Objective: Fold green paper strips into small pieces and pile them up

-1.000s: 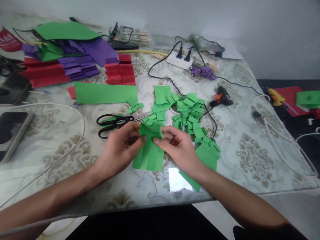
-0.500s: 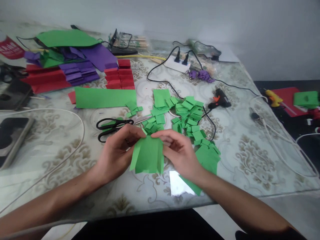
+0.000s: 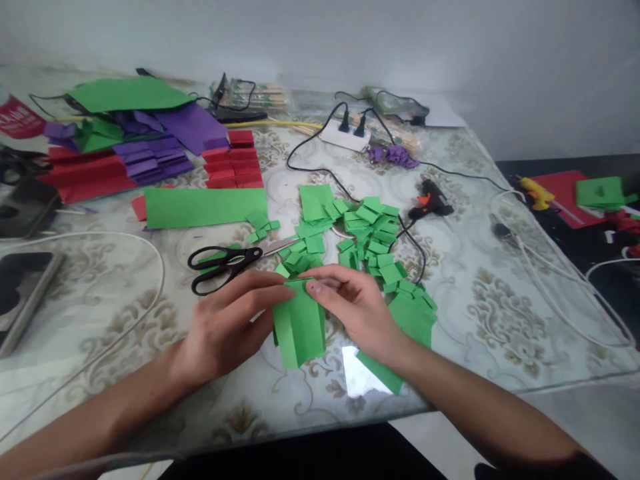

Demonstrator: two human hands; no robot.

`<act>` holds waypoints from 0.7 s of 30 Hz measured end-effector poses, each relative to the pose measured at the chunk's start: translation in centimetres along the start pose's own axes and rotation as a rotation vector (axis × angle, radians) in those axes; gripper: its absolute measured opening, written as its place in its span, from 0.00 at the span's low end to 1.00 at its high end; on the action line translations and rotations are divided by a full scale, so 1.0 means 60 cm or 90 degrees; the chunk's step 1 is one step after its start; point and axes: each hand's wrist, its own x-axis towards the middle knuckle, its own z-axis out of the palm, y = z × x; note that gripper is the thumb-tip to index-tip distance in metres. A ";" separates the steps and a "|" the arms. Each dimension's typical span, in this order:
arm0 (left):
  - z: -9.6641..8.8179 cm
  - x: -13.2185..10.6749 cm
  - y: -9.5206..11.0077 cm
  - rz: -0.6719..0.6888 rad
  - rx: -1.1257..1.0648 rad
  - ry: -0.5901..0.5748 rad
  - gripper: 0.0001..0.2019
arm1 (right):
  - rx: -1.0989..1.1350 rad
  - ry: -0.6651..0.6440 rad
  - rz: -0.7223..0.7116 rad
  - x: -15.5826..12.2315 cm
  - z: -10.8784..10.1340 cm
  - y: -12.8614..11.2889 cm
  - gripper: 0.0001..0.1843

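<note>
A creased piece of green paper [image 3: 303, 327] hangs between my hands near the front of the table. My right hand [image 3: 353, 303] pinches its top edge, thumb in front and fingers behind. At the upper left of the paper, the fingers of my left hand [image 3: 233, 317] close on its edge. Just beyond my hands lies a heap of small folded green paper pieces [image 3: 373, 230]. Black-handled scissors [image 3: 240, 260] rest behind my left hand, slightly open, their blades reaching the pieces. A larger green sheet [image 3: 413, 320] lies by my right wrist.
Long green strip [image 3: 205, 207], red folded paper [image 3: 233, 160] and purple paper [image 3: 155, 157] lie back left. A black glue gun [image 3: 431, 200] sits right of the heap, its cord near a white power strip [image 3: 345, 135]. A phone [image 3: 25, 287] and white cable border the left.
My left hand's fingers have moved over the front of the green paper, and my right thumb now presses its top edge. The paper hangs turned, its folds facing differently. The view has tilted slightly.
</note>
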 end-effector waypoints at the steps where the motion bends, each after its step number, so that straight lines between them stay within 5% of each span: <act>1: 0.001 -0.002 -0.001 0.012 -0.002 -0.007 0.19 | -0.005 0.004 -0.009 0.000 0.001 0.000 0.11; 4: 0.003 -0.010 -0.005 -0.012 -0.052 0.004 0.23 | -0.041 0.032 -0.049 -0.002 0.002 0.000 0.08; 9: 0.002 -0.020 -0.001 -0.193 -0.209 -0.009 0.20 | -0.165 0.092 -0.159 -0.012 0.006 0.003 0.04; 13: 0.004 -0.010 0.011 -0.202 -0.164 -0.012 0.11 | -0.255 0.103 -0.234 -0.019 0.008 0.006 0.05; 21: 0.008 0.006 0.020 -0.221 -0.109 0.027 0.02 | -0.204 0.090 -0.209 -0.023 0.011 0.009 0.05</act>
